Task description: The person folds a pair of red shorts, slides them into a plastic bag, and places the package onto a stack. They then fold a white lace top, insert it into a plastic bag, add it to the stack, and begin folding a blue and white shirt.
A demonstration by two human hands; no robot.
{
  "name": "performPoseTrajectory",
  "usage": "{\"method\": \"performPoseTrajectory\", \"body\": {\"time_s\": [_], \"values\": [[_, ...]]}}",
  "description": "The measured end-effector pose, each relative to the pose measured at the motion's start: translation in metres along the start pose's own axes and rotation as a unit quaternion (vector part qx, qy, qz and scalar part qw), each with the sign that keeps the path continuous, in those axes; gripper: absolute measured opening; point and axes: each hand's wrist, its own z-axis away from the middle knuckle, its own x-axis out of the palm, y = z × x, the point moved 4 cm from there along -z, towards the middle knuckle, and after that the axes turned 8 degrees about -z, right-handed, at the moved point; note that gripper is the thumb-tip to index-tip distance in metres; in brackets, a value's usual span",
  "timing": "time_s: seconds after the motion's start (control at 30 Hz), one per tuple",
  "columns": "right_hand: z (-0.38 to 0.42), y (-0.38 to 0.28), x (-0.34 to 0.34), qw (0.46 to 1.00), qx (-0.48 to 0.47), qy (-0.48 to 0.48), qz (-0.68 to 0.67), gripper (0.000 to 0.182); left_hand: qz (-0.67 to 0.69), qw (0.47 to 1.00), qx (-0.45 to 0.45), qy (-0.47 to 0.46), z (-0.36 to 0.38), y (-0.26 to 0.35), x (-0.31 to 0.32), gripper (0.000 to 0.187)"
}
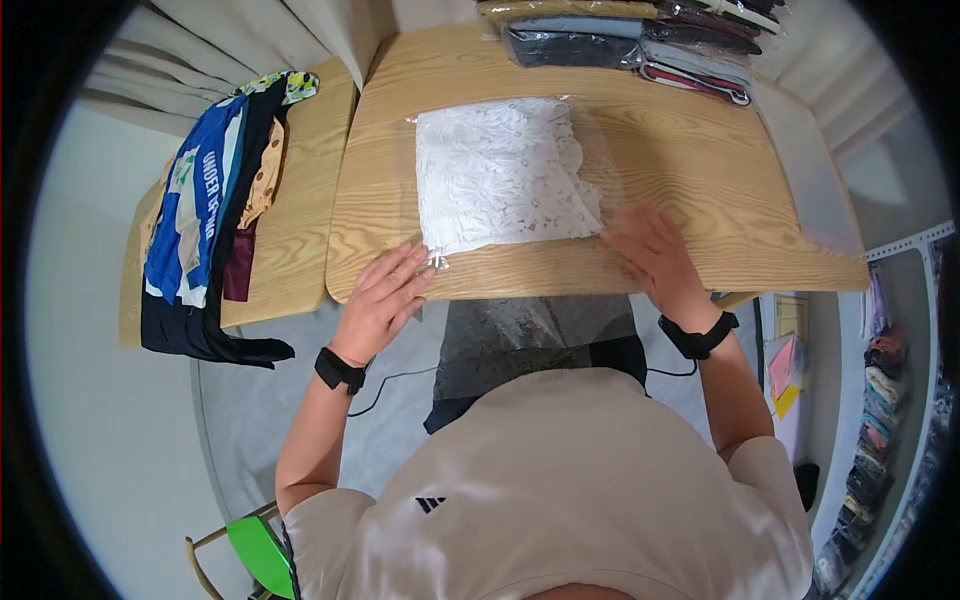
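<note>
A folded white lace garment lies flat on the wooden table in front of me. A clear plastic bag extends past its right side and hangs over the table's front edge; whether the garment is inside or on top is hard to tell. My left hand rests at the garment's lower left corner, fingers stretched out and touching the plastic. At the lower right, my right hand lies flat with fingers extended, partly seen through the plastic. Neither hand grips anything visible.
Packed folded clothes are stacked at the table's back right. Loose clothes lie on a side table at left. A translucent sheet covers the right edge. Shelves of clothes stand at far right, a green chair at lower left.
</note>
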Motion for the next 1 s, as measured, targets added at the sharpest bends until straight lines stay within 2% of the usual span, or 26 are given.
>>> {"method": "performPoseTrajectory", "body": {"time_s": [0.07,0.17,0.3,0.37,0.43,0.47,0.53,0.6,0.67,0.7,0.73,0.8,0.87,0.93,1.0], "values": [[-0.004,0.0,0.006,0.996,-0.01,-0.083,0.017,0.046,0.011,1.0,0.011,-0.008,-0.004,-0.002,0.001,0.043],[-0.006,0.01,0.009,0.993,0.018,-0.115,-0.027,0.039,0.012,1.0,0.022,-0.017,-0.006,-0.004,0.002,0.036],[-0.003,0.019,0.008,0.987,0.055,-0.114,-0.095,0.029,0.08,0.996,0.0,-0.033,-0.006,-0.011,0.003,0.024],[-0.001,0.022,0.004,0.971,0.088,-0.1,-0.2,0.024,0.116,0.993,-0.013,-0.027,-0.007,-0.014,0.002,0.021],[0.001,0.024,0.005,0.965,0.1,-0.095,-0.221,0.023,0.242,0.966,-0.089,-0.033,-0.007,-0.02,0.001,0.018],[0.003,0.024,0.005,0.96,0.112,-0.088,-0.241,0.024,0.242,0.966,-0.088,-0.034,-0.003,-0.02,0.002,0.018],[0.003,0.022,0.004,0.958,0.122,-0.078,-0.246,0.023,0.259,0.933,-0.243,-0.055,0.008,-0.031,0.008,0.017],[0.002,0.023,0.005,0.956,0.133,-0.068,-0.251,0.024,0.267,0.922,-0.271,-0.069,0.008,-0.035,0.009,0.021],[0.004,0.026,0.007,0.966,0.134,-0.011,-0.222,0.026,0.275,0.91,-0.298,-0.086,0.004,-0.034,0.011,0.026],[0.002,0.024,0.007,0.965,0.136,-0.01,-0.222,0.026,0.318,0.895,-0.311,-0.044,-0.001,-0.03,0.011,0.032],[-0.002,0.021,0.006,0.951,0.16,0.02,-0.264,0.029,0.359,0.876,-0.323,-0.002,-0.005,-0.027,0.011,0.038],[-0.005,0.021,0.008,0.933,0.184,0.051,-0.305,0.034,0.368,0.864,-0.343,0.007,-0.012,-0.024,0.012,0.041],[-0.004,0.028,0.016,0.89,0.243,0.095,-0.374,0.039,0.377,0.852,-0.364,0.016,-0.018,-0.022,0.012,0.045],[-0.004,0.029,0.02,0.884,0.255,0.118,-0.374,0.04,0.366,0.822,-0.437,0.01,-0.021,-0.021,0.012,0.047],[-0.007,0.027,0.021,0.878,0.264,0.141,-0.373,0.041,0.336,0.828,-0.448,0.017,-0.025,-0.022,0.017,0.047]]}}
